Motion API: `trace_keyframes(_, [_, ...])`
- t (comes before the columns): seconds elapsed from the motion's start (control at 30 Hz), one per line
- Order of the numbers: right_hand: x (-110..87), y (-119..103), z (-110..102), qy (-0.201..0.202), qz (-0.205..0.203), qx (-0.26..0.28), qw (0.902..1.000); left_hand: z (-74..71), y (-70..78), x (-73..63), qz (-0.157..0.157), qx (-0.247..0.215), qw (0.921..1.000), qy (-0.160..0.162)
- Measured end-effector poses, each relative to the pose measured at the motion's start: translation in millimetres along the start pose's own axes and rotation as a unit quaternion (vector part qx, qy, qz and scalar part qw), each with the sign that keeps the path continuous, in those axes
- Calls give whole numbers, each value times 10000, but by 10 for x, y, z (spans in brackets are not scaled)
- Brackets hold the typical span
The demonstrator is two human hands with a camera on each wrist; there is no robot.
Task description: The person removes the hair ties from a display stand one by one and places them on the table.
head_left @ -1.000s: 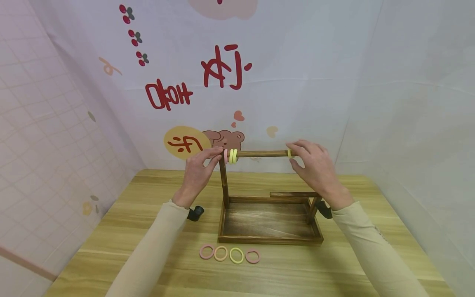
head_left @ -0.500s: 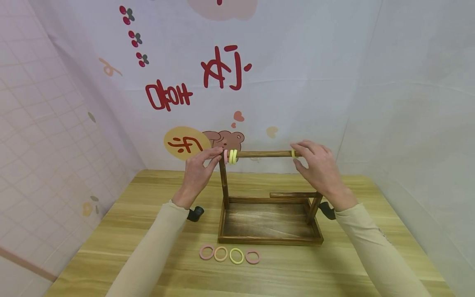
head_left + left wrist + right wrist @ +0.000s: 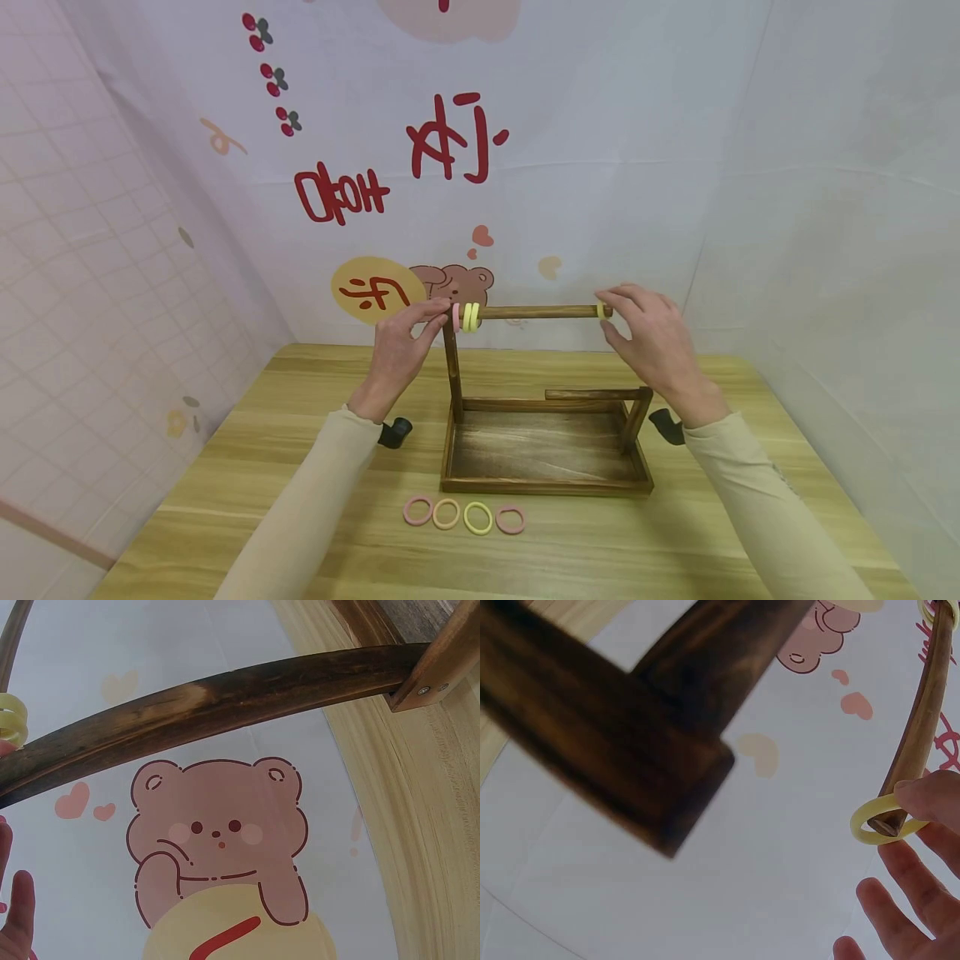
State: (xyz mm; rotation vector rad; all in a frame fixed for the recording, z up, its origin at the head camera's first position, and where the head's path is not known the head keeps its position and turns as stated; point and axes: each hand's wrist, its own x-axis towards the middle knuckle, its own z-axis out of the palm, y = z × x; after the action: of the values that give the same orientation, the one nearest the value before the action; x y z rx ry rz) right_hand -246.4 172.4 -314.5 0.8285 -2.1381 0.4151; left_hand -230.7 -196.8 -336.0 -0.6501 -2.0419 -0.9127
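A dark wooden rack [image 3: 547, 485] has a long upper rod [image 3: 536, 312] and a shorter lower arm [image 3: 592, 394]. At the upper rod's left end my left hand [image 3: 401, 346] pinches the top of the post beside a pink ring [image 3: 456, 317] and two yellow rings [image 3: 471, 317]. My right hand [image 3: 656, 342] pinches another yellow ring [image 3: 862, 825] between thumb and fingers. In the right wrist view this ring encircles the rod's free tip. Part of the left hand lies beyond the left wrist view's edge.
Several flat rings, such as an orange one [image 3: 446, 513] and a yellow one [image 3: 477, 517], lie in a row on the wooden table [image 3: 360, 550] before the rack. A white printed cloth [image 3: 600, 167] hangs behind. The lower arm's post stands below my right hand.
My right hand has slid the yellow ring rightward along the upper rod to its free tip. The left hand and the rings at the rod's left end have stayed in place.
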Motion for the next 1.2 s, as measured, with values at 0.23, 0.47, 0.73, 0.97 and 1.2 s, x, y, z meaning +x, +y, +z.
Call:
trace_keyframes(0.23, [-23, 21, -30, 44, 18, 12, 10000, 2, -3, 1, 32, 12, 10000, 29])
trace_keyframes(0.47, [-45, 62, -71, 157, -5, 5, 9999, 6, -9, 0, 38, 10, 10000, 29])
trace_keyframes(0.73, [-82, 75, -154, 321, -15, 74, 9995, 11, -6, -6, 37, -4, 10000, 25])
trace_keyframes(0.97, [-138, 13, -247, 554, -9, 293, 9980, 16, 2, -25, 73, 8, 9999, 79])
trace_keyframes(1.2, [-194, -104, -327, 728, -102, 451, 9963, 25, -16, -14, 56, -33, 9999, 103])
